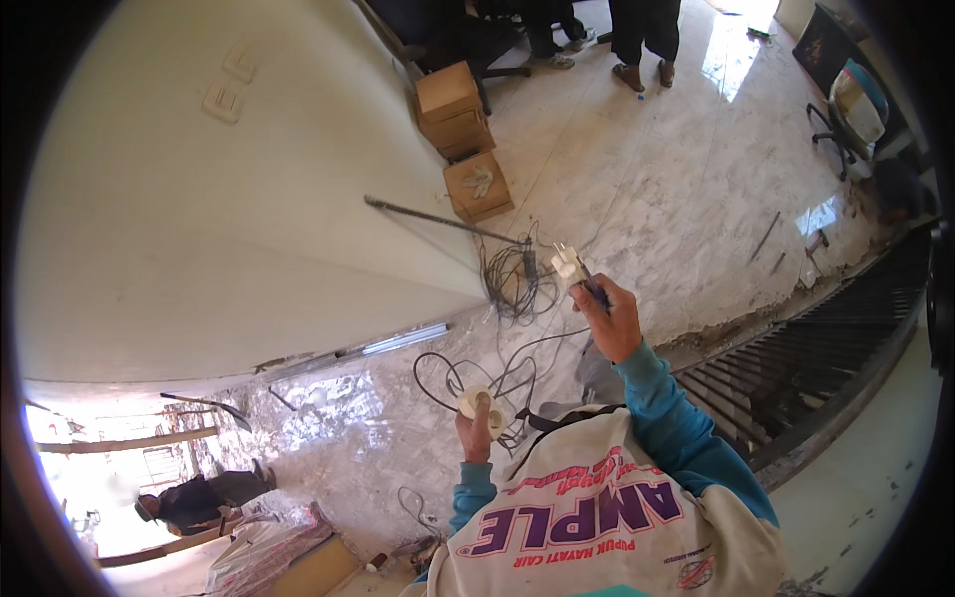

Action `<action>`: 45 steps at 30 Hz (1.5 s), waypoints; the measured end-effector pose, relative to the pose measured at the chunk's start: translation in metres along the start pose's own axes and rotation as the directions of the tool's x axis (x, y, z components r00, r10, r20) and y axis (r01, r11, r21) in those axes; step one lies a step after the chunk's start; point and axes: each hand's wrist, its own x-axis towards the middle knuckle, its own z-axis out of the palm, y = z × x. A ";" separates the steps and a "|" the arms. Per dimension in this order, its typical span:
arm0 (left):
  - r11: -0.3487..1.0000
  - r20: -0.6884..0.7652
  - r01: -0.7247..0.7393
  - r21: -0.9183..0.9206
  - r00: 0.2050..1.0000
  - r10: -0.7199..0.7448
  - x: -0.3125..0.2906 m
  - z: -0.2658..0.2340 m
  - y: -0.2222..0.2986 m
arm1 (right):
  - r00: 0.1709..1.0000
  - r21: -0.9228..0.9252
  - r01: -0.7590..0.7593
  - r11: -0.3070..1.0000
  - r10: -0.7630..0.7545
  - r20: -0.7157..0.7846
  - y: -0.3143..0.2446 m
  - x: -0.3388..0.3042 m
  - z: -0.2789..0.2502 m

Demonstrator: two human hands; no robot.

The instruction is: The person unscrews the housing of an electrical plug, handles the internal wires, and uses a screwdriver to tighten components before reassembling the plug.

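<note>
My left hand (476, 438) grips a white extension socket (495, 422), its thumb lying across the top face. Dark cable loops around and behind the socket. Farther forward, my right hand (615, 320) is closed on a white two-pin plug (566, 265), whose metal prongs point away from me. A slim dark object (595, 289) is held in the same hand against the plug; its kind is hard to make out. Beyond the plug, a tangled black cable coil (512, 287) lies on the floor by the wall corner.
Cardboard boxes (479, 189) stand along the wall, gloves on the nearest. A long dark bar (438, 216) slants near the coil. Dark metal grating (826, 348) runs along the right. One person (204, 502) is at lower left; others' legs (645, 35) show far ahead.
</note>
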 end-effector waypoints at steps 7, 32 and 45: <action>0.989 0.119 -0.115 0.095 0.988 0.103 0.049 0.112 0.072 | 0.995 -0.037 0.036 0.999 -0.032 0.095 0.007 0.053 -0.072; 0.968 0.559 -0.214 0.127 0.822 0.109 0.318 0.380 0.162 | 0.819 0.212 -0.434 0.876 0.481 -0.312 0.056 0.265 -0.190; 0.894 0.622 -0.418 0.160 0.747 0.237 0.404 0.509 0.227 | 0.807 0.213 -0.521 0.827 0.558 -0.195 0.054 0.346 -0.229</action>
